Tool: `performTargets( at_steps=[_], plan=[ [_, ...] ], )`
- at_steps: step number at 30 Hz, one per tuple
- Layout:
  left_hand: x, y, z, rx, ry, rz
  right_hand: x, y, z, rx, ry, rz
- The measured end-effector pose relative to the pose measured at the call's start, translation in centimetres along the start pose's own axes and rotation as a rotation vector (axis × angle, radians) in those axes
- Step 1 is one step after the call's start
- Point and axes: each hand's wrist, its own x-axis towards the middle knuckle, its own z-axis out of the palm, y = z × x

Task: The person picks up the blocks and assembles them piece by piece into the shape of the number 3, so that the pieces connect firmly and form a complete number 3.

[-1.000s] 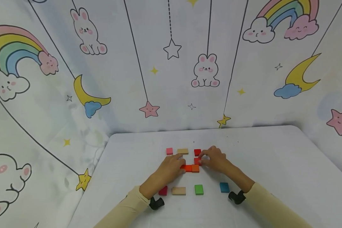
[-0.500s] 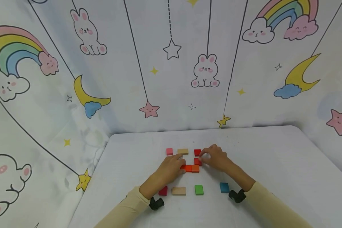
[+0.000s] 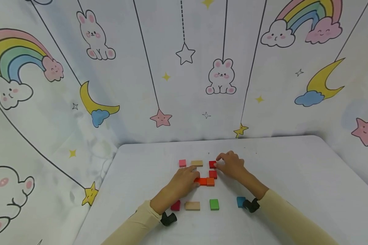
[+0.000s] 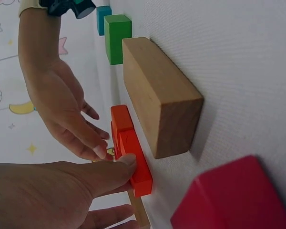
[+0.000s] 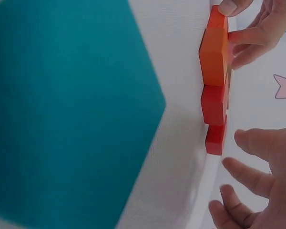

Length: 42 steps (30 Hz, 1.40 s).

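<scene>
My left hand (image 3: 181, 182) pinches an orange-red wooden block (image 4: 142, 174) between thumb and fingers on the table. An orange block (image 3: 210, 181) lies against its right end. Just behind that is a red block (image 3: 213, 174), and a second red block (image 3: 212, 164) stands farther back with a small gap between them. My right hand (image 3: 232, 165) hovers beside the farther red block. In the right wrist view its thumb and fingers (image 5: 250, 176) are spread, with nothing between them, and look apart from the block.
Behind the left hand lie a pink block (image 3: 182, 163) and a tan block (image 3: 197, 163). Nearer stand a crimson block (image 3: 175, 205), a second tan block (image 3: 192, 206), a green block (image 3: 214, 204) and a blue block (image 3: 240, 202) below the right wrist.
My right hand has let go of the nearer red block and moved back to beside the farther one. The left hand has stayed on the orange-red block.
</scene>
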Motion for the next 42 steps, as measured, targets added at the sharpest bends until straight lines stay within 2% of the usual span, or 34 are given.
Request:
performTargets(
  at_steps=[12, 19, 37, 42],
  plan=[
    [0.2, 0.1, 0.1, 0.005, -0.019, -0.011, 0.6, -0.3, 0.2, -0.007, -0.040, 0.047],
    [0.1, 0.0, 0.0, 0.001, -0.018, -0.011, 1.0, -0.1, 0.1, 0.038, -0.095, 0.075],
    [0.0, 0.1, 0.0, -0.006, -0.020, -0.019, 1.9, 0.5, -1.2, 0.011, -0.245, -0.001],
    [0.0, 0.1, 0.0, -0.008, -0.016, -0.016, 2.1, 0.6, -1.4, 0.002, -0.264, -0.013]
  ],
)
